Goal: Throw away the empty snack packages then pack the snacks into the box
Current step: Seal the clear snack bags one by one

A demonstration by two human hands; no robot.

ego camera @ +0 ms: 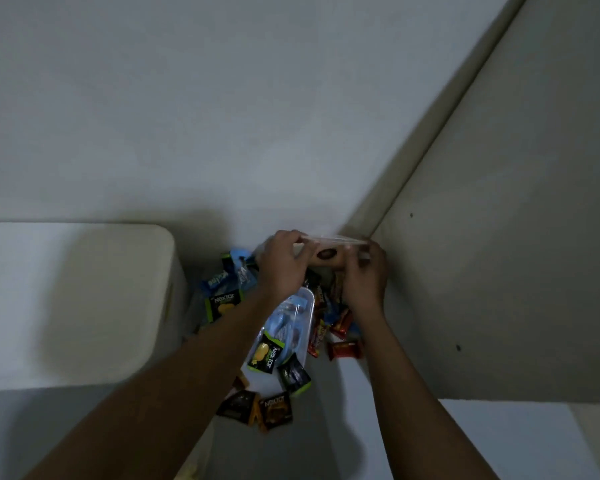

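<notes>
Head view: left hand and right hand each pinch one end of tan snack packet, beyond clear plastic box; probably checking whether it is empty.

"Nextar" stands on the green-edged packet, the yellow-fruit packet and the brown packet (other wrappers blur).

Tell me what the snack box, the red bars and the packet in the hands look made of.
Box: clear, glossy plastic; snacks show through its wall. Red bars: shiny, foil-like film, judging by bright glints. Packet: thin film, probably plastic, clear along its top edge; blur hides more.
</notes>
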